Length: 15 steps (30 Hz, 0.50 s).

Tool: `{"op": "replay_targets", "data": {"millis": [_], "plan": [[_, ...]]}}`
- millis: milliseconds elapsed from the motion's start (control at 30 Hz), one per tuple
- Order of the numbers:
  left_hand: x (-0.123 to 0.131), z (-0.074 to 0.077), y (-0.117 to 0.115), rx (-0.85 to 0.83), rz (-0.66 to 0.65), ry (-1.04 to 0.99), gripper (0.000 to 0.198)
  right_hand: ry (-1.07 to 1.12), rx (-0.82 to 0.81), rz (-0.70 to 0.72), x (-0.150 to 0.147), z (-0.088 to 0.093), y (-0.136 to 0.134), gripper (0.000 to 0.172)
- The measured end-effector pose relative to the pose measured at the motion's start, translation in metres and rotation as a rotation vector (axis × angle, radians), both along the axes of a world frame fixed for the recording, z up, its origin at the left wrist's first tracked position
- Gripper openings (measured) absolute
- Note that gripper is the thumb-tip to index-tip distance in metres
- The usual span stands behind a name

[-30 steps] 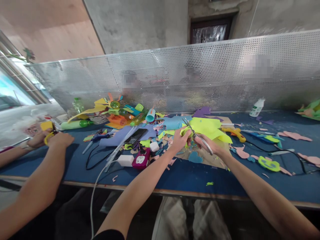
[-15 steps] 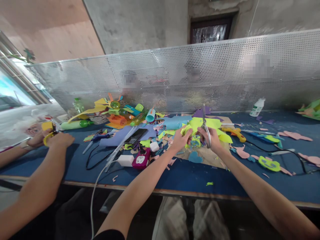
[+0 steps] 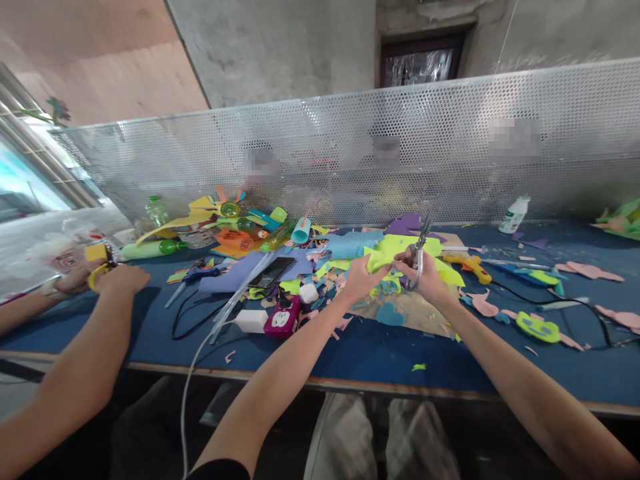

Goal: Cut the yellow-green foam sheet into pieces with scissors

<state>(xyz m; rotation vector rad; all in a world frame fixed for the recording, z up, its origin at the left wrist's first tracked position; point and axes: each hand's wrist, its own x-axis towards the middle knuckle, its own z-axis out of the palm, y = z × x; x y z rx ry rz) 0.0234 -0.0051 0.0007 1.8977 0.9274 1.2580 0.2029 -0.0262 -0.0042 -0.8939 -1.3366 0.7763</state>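
My left hand (image 3: 361, 278) is closed on the edge of a bright yellow-green piece of paper (image 3: 387, 251). Close beside it, my right hand (image 3: 429, 277) grips a pair of scissors (image 3: 420, 257), whose blades point up and away from me. The fingertips of both hands nearly meet at the paper; whether the right fingers also pinch it, I cannot tell. Beneath the hands lies a brown sheet (image 3: 417, 313) strewn with scraps, with a blue cut-out (image 3: 390, 314) near its front edge.
A magenta power socket block (image 3: 283, 320) with a white plug (image 3: 251, 321) and a phone (image 3: 273, 272) lie left of my arms. A yellow glue gun (image 3: 469, 267) and a white bottle (image 3: 515, 215) are at right. At far left, another person's hands (image 3: 117, 279) hold yellow scissors.
The scissors have turned from upright to leaning right, and my right hand has rotated with them. My left fingers have shifted slightly along the paper, toward the right hand.
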Motion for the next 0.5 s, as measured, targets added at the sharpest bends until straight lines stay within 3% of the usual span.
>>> {"op": "replay_targets", "data": {"millis": [167, 333, 500], "plan": [[-0.0012, -0.0058, 0.0038, 0.061, -0.018, -0.035, 0.046, 0.053, -0.018, 0.010, -0.0026, -0.0025, 0.0001, 0.039], [0.0005, -0.0095, 0.0021, 0.035, -0.060, 0.071, 0.066, 0.124, -0.021, 0.023, -0.0057, -0.0042, 0.0025, 0.041], [0.0009, -0.0105, 0.0012, 0.012, -0.027, 0.009, 0.068, 0.036, -0.005, 0.027, -0.0059, -0.0036, 0.0018, 0.039]]}}
